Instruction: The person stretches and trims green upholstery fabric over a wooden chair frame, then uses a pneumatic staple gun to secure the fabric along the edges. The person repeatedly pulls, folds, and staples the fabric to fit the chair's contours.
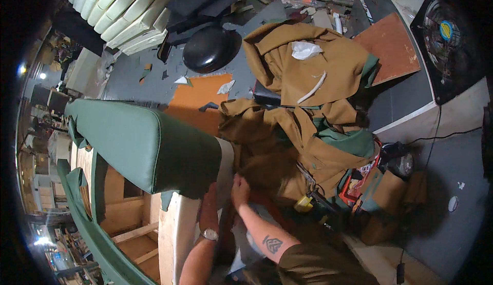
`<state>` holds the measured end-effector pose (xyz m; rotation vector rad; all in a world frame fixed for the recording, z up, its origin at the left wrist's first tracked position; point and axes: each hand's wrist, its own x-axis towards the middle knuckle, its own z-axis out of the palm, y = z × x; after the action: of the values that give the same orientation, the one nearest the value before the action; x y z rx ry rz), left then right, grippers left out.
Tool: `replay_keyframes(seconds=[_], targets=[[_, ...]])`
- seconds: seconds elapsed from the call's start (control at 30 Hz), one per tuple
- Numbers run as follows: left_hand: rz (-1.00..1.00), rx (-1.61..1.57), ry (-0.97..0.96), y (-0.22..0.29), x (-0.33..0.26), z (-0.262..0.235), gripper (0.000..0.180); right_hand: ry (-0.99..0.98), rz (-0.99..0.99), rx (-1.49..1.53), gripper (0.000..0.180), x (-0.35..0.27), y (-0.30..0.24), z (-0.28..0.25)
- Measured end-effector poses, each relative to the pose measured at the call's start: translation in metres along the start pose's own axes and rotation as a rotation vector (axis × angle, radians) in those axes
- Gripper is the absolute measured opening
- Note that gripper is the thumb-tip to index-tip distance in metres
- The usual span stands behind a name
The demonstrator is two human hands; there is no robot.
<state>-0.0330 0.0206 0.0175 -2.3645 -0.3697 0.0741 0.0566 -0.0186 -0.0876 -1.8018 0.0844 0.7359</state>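
A green upholstered furniture piece with a padded arm stands at the left, its pale wooden frame bare below the cover. My left hand is at the shaded end of that arm, against the green cover; its fingers are hidden. Close to its right, my right hand is closed, knuckles up, beside a whitish strip along the arm's end. What its fingers grip, if anything, is hidden. Brown fabric with a green underside lies heaped just beyond my right hand.
Farther back are another brown fabric heap, an orange sheet, a black round seat and stacked cream cushions. At the right stand a fan with a trailing cable and a reddish-brown board. Tools lie near my right forearm.
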Motion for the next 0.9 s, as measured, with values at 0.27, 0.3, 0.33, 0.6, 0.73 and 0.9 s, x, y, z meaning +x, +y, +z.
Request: replay_keyframes(seconds=[0.27, 0.3, 0.33, 0.6, 0.73, 0.9], targets=[[0.356, 0.326, -0.476, -0.014, -0.032, -0.013, 0.069, -0.456, -0.578, 0.230, 0.065, 0.122, -0.162, 0.029], [0.375, 0.279, -0.498, -0.014, -0.032, -0.010, 0.069, -0.608, -0.449, 0.164, 0.066, 0.127, -0.174, 0.031], [0.373, 0.238, -0.486, -0.014, -0.033, -0.006, 0.068, -0.755, -0.313, 0.095, 0.068, 0.131, -0.182, 0.032], [0.356, 0.230, -0.304, -0.015, -0.039, -0.001, 0.065, -0.544, -0.411, 0.155, 0.070, 0.103, -0.155, 0.018], [0.329, 0.133, -0.301, -0.017, -0.034, -0.010, 0.063, -0.452, -0.440, 0.106, 0.065, 0.095, -0.141, 0.016], [0.344, 0.151, -0.441, -0.012, -0.030, -0.006, 0.061, -0.712, -0.348, -0.018, 0.062, 0.129, -0.169, 0.022]])
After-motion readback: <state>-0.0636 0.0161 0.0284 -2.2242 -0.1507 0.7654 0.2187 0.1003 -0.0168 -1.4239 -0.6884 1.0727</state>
